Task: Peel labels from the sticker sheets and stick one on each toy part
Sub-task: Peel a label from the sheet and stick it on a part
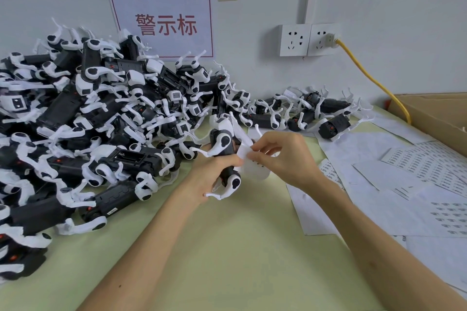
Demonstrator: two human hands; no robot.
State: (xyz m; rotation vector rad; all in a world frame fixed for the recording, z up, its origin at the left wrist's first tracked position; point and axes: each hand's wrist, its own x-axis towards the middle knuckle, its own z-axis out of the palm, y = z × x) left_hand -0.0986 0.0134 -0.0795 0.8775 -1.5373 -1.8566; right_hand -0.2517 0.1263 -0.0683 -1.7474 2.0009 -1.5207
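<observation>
On table (240, 247): toy pile (88, 121) left, sticker sheets (417, 171) right. Mid-table, raised: toy part (225, 151) gripped in left hand (209, 177), long axis near-upright in view, white end toward wall. Right hand (285, 156) pinching label (243, 153) at its side.

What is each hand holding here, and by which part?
The left hand grips a toy part around its black middle. The right hand pinches a small white label by its edge.
</observation>
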